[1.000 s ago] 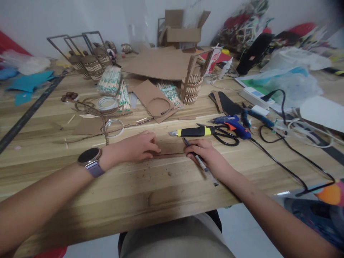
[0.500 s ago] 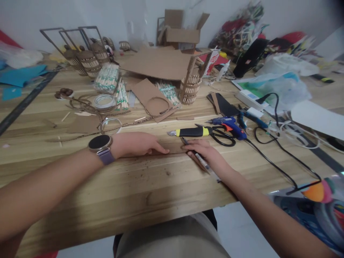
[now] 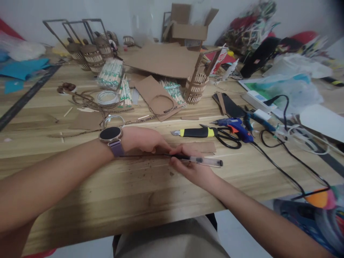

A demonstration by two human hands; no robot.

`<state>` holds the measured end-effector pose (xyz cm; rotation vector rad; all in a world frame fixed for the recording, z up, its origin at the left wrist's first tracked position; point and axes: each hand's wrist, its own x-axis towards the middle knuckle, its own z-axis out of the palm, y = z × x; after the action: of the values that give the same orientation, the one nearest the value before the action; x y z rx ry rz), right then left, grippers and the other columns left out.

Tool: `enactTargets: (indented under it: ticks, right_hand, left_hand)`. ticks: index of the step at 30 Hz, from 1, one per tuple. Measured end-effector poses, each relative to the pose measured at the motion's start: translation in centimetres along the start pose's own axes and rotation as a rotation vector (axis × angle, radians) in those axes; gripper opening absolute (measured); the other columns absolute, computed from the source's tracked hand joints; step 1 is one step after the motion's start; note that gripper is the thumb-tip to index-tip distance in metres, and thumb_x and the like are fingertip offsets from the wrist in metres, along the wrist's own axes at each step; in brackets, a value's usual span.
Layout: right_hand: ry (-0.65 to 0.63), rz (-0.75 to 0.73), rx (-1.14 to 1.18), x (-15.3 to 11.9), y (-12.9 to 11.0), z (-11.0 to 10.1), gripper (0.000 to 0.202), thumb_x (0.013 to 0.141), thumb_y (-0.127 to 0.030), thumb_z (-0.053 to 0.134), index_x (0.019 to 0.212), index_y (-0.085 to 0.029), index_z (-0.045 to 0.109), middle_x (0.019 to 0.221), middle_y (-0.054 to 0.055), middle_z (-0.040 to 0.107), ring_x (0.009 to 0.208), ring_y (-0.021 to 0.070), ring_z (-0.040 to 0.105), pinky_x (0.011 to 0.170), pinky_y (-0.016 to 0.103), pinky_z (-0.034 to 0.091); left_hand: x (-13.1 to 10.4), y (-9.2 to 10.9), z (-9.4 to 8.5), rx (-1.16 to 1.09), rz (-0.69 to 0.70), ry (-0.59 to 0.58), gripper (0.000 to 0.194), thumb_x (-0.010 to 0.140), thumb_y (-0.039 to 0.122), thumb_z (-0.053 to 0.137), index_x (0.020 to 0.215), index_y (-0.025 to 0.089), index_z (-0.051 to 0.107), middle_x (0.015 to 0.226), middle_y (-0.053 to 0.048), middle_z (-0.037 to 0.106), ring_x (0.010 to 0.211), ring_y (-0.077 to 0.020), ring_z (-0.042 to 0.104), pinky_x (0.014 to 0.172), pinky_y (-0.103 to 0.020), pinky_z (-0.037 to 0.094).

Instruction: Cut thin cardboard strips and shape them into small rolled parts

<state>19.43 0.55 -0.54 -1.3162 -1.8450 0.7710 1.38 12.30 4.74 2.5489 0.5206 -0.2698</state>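
A black pen with a clear barrel [image 3: 200, 160] lies nearly level in my right hand [image 3: 192, 172], closed around it, tip pointing left. My left hand [image 3: 146, 139], with a watch [image 3: 110, 134] on its wrist, bends down onto a brown cardboard strip [image 3: 202, 147] and holds it against the table. Its fingertips are partly hidden and come close to the pen tip. A thin dark line runs along the strip's near edge beneath both hands. Just beyond them lie a yellow and black utility knife [image 3: 196, 133] and black-handled scissors [image 3: 228, 139].
A blue glue gun [image 3: 236, 127] with a black cord lies to the right, near pliers [image 3: 259, 122]. Farther back stand a small stick basket [image 3: 196, 89], bundled sticks [image 3: 110, 75], cardboard sheets [image 3: 163, 59] and several lidded baskets [image 3: 92, 59]. White tape rolls [image 3: 107, 97] sit left.
My right hand has moved left and turned, so the pen now lies across toward my left hand instead of slanting down to the right. The strip's right end now shows.
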Motion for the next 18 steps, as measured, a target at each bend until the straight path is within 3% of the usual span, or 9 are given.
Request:
enactTargets:
  ticks: [4,18]
  right_hand:
    - [-0.013,0.023,0.022,0.3,-0.1,0.9,0.009,0.083,-0.023,0.057,0.09,-0.022,0.062,0.079,0.001,0.071,0.068,0.016,0.066,0.06,0.026,0.052]
    - [-0.015,0.019,0.006,0.3,-0.1,1.3,0.009,0.082,-0.021,0.055,0.089,-0.022,0.061,0.076,0.0,0.068,0.068,0.0158,0.064,0.063,0.027,0.051]
  left_hand:
    - [0.4,-0.5,-0.1,-0.051,0.121,-0.172,0.063,0.068,-0.007,0.053,0.117,0.03,0.069,0.092,0.006,0.075,0.071,-0.0143,0.058,0.061,-0.023,0.038]
    - [0.3,-0.3,-0.2,-0.039,0.096,-0.182,0.048,0.067,-0.005,0.049,0.1,0.021,0.071,0.083,0.002,0.07,0.069,-0.0156,0.053,0.061,-0.025,0.036]
